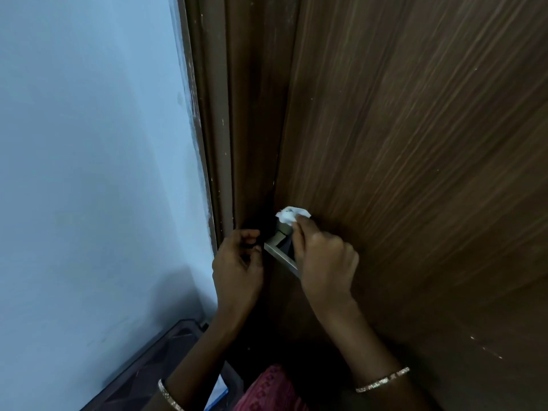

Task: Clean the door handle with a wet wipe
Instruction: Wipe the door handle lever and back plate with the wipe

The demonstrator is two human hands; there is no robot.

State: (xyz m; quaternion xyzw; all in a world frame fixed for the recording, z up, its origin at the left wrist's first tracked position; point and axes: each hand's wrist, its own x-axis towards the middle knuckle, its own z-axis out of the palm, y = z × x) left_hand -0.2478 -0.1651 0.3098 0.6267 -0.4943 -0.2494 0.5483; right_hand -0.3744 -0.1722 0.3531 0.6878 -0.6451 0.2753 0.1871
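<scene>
Head cam, looking down at a dark wood-grain door (415, 143) filling the R side of the view, w/ the brown door frame (219, 129) running top to bottom at about 12 o'clock and a pale blue wall (89, 143) taking up the whole L side.

The metal lever door handle (280, 255) sits just below centre, at roughly 6 o'clock from the middle of the view, close to the door's edge. Its round base is partly covered; the flat lever part slants down toward 4 o'clock and disappears behind the right hand.

Right hand (324, 262): fingers pinched on a crumpled white wet wipe (292, 215), pressed against the top of the handle's base, at 12 o'clock from the lever. Wipe touches the handle and sits up against the door face.

Left hand (237, 268): at 9 o'clock from the handle, just beside it, fingers curled in toward the door edge. Too dark there to tell whether it grips anything.

Thin bangles on both wrists, left bangle (170, 396), right bangle (382, 379). Pink patterned clothing (269, 390) at 6 o'clock, bottom edge. Dark plastic crate-like item (154, 360) on the floor at 7 o'clock, against the wall.
</scene>
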